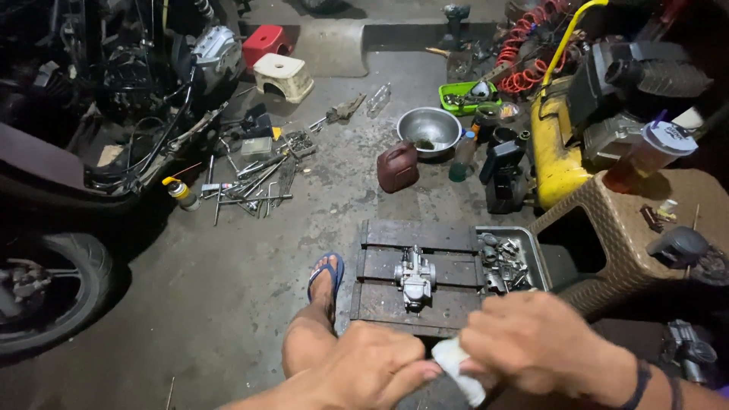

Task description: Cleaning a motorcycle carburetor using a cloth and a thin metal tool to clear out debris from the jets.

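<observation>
My left hand (pixel 370 367) and my right hand (pixel 531 342) meet at the bottom of the view, both closed on a white cloth (pixel 459 367) that bunches between them. Just beyond the hands a silver carburetor (pixel 414 278) stands on a dark wooden pallet (pixel 395 304). A grey metal tray (pixel 531 250) with several small engine parts sits at the pallet's right edge. My foot in a blue sandal (pixel 324 278) rests on the floor left of the pallet.
A stripped motorcycle (pixel 99 114) and its wheel (pixel 53 292) fill the left. Loose tools (pixel 254 186), a spray can (pixel 182 193), two stools (pixel 282 76), a steel bowl (pixel 430 130), a dark red jug (pixel 397 166), a yellow compressor (pixel 558 144) and a woven stool (pixel 630 228) surround me.
</observation>
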